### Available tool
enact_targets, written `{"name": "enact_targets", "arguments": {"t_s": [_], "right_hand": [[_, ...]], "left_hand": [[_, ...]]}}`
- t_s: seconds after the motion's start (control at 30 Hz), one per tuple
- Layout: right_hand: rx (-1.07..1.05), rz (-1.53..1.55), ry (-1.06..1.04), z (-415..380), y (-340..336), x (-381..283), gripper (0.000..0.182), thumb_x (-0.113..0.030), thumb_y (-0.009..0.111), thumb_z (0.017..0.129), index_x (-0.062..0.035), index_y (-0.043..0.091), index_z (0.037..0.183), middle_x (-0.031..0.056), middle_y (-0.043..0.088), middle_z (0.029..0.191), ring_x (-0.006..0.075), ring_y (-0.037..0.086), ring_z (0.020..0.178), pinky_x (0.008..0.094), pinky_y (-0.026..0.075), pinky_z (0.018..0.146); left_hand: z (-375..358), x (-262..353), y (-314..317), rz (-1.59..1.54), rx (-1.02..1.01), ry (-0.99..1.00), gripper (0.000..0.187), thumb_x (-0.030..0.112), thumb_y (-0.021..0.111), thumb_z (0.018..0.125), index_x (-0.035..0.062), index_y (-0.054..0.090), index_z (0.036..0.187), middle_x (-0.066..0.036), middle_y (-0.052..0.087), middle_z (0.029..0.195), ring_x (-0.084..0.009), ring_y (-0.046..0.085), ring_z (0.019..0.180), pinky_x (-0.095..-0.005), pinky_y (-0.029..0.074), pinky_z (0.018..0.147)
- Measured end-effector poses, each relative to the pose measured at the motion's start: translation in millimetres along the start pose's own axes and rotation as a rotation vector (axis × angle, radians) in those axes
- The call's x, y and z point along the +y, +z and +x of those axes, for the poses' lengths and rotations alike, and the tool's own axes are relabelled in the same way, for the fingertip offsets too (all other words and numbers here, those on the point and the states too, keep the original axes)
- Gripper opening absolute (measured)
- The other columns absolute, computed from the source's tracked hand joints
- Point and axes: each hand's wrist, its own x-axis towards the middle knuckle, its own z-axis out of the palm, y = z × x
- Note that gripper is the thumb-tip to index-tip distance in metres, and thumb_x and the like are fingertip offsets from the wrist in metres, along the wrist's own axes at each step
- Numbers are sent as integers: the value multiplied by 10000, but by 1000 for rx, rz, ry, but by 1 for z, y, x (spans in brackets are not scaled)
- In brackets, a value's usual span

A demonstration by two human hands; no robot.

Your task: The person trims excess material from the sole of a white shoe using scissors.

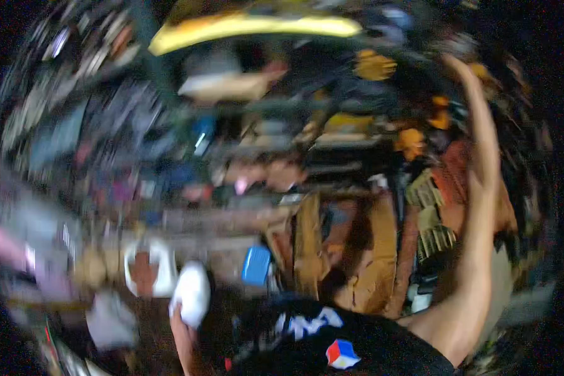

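At the lower left, my left hand (pixel 178 316) is closed around a smooth white oval thing (pixel 194 293), its kind blurred. Just left of it is a white frame-like plastic piece (pixel 130 269) with a brown middle. My right arm stretches far up the right side. Its hand (pixel 455 64) is smeared by motion at the dark upper edge, so its fingers and anything in them cannot be made out. Below that hand, orange objects (pixel 410 143) show beside the forearm.
An open cardboard box (pixel 384 250) stands before my body, with a blue box (pixel 255 264) to its left. Yellowish ribbed pieces (pixel 435 241) lie by my right arm. Blurred clutter fills the far area under a bright yellow strip (pixel 257 26).
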Motion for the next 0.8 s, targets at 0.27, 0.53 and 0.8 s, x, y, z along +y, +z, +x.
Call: {"name": "enact_targets", "arguments": {"t_s": [0.27,0.53,0.8], "right_hand": [[-388,1,407,-49,60,218,305,-198,501,871,-74,600,1131,61,601,867,215,566,737,364,472,641],[-1328,106,-17,-367,288,216,548,-188,733,811,-20,513,1285,22,589,863,96,566,769,252,484,669],[-1607,194,-214,-480,346,59,739,-286,803,755,58,468,1316,146,640,1066,217,614,939,355,465,907]], "left_hand": [[-32,43,-56,-237,113,156,440,143,593,908,-11,475,1303,-113,614,1171,-236,608,1046,-393,485,924],[-58,49,-129,-517,1,311,520,169,612,883,-11,436,1339,-127,574,1268,-252,573,1147,-394,445,999],[-126,46,-204,-638,166,482,580,202,631,867,-17,402,1353,-128,563,1256,-246,561,1148,-386,440,995]]}}
